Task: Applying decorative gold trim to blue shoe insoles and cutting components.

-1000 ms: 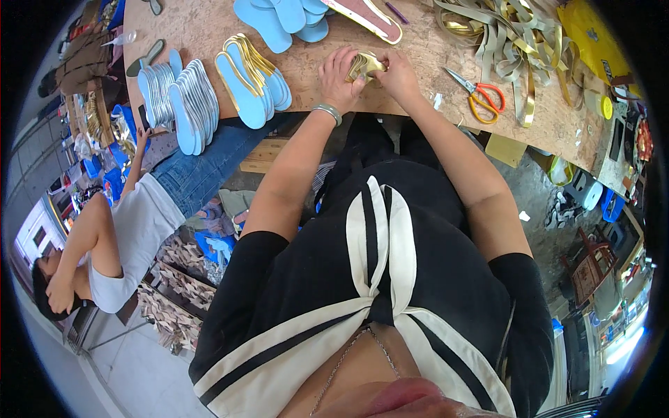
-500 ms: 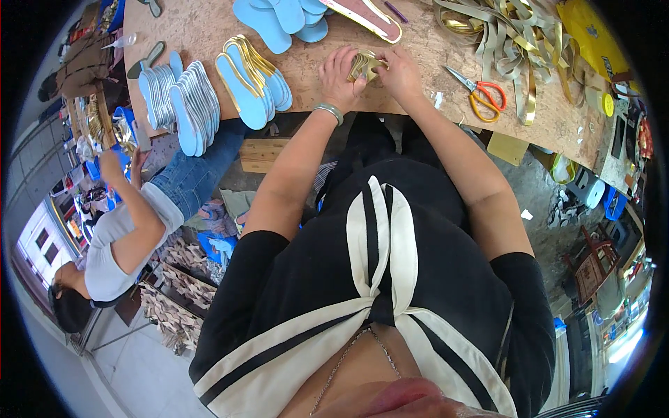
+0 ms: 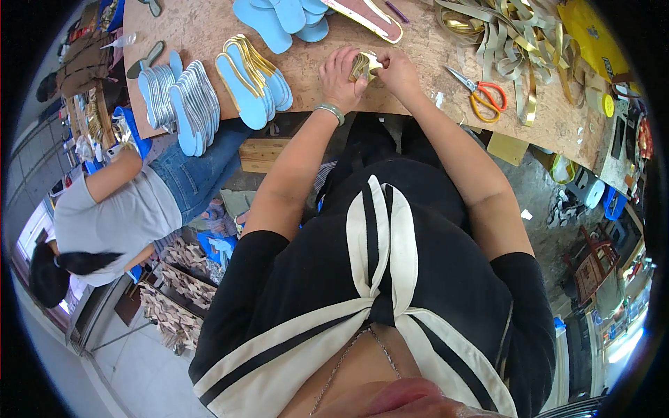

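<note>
Two sets of fingers clamp one folded gold strap piece (image 3: 364,66) between left hand (image 3: 341,76) and right hand (image 3: 397,70), above the table (image 3: 313,90) edge. Scissors (image 3: 481,94) lie at three o'clock; blue insoles (image 3: 251,80) at nine o'clock.

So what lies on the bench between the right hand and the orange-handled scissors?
In the head view, only bare wooden bench separates the right hand from the scissors.

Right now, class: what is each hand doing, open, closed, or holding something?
Left hand: closed on the gold strap piece.
Right hand: closed on the same gold strap piece.
</note>
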### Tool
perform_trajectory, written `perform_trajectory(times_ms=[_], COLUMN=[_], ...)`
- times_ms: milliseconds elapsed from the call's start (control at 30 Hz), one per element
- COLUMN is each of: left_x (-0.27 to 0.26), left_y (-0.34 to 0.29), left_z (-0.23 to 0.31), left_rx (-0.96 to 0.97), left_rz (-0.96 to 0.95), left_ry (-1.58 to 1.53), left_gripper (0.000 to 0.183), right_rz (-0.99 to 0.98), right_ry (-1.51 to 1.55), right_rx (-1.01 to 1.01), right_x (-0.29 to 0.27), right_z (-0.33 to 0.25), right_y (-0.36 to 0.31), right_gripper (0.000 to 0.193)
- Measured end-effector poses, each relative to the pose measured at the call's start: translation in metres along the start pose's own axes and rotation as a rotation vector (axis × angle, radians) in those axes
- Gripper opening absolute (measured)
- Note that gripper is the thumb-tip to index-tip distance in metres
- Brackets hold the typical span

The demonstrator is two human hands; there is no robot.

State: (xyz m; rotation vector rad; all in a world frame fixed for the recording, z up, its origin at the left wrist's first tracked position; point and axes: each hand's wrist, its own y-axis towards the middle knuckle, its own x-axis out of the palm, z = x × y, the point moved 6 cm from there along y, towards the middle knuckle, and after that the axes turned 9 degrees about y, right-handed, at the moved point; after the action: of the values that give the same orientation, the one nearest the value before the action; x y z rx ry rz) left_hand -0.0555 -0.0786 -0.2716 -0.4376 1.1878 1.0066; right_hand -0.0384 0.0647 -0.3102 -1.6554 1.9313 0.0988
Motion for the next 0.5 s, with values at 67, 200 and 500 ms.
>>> perform_trajectory(times_ms=[67,200,500], left_x=[0.001,0.000,0.000], left_y=[0.001,0.000,0.000], left_z=[0.001,0.001,0.000], left_rx=[0.000,-0.009,-0.008], left_rz=[0.001,-0.006,-0.023], left_ry=[0.000,-0.003,0.013], left_gripper=[0.055,0.055,0.060], right_rz=[0.021,0.008,-0.187], right_ry=[0.006,0.001,-0.159], right_rx=[-0.013,-0.009,0.033], right_x=[0.001,0.003,0.005], right_z=[0.002,0.006,-0.006], right_y=[0.003,0.005,0.017], right_gripper=[0.028,0.029,0.018])
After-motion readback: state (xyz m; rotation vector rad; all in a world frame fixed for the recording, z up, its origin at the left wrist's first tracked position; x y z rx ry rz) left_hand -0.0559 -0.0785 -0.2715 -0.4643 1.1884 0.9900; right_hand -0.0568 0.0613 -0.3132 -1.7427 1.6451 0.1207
